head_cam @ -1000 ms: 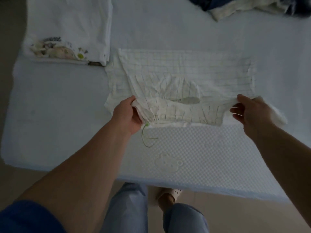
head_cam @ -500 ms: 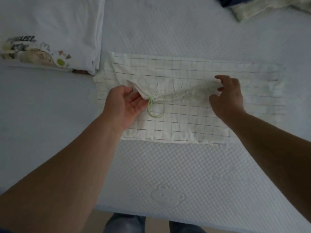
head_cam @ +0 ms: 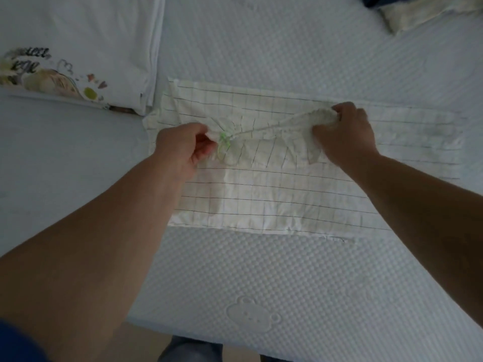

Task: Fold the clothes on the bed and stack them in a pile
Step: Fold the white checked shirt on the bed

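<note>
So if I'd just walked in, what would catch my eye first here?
Probably the two hands gripping the gathered waistband of a checked white garment spread mid-bed: the left hand by its green drawstring, the right hand at the other end. Next, the folded white shirt with a cartoon print at upper left, right beside it.

White grid-checked garment (head_cam: 274,194) lies flat, gathered waistband (head_cam: 277,126) lifted.

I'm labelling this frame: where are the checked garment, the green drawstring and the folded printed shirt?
checked garment (head_cam: 274,202), head view, flat lower panel
green drawstring (head_cam: 224,142), head view, loop at waistband
folded printed shirt (head_cam: 104,35), head view, plain white area
</note>
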